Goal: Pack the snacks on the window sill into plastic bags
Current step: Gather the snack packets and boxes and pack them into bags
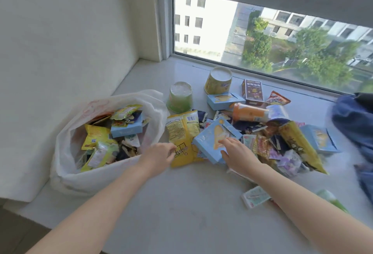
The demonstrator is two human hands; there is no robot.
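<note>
Right hand [236, 150] fingers clamp light-blue snack box [210, 138]: looks stiff, light, hold edges. Left hand [159, 154] fingers touch yellow chip bag [182, 132], grip unclear: likely slippery, crushable, pinch seam.

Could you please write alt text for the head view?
The left hand grips a yellow snack bag and the right hand holds a light blue box on a white window sill, beside a partly filled white plastic bag.
</note>
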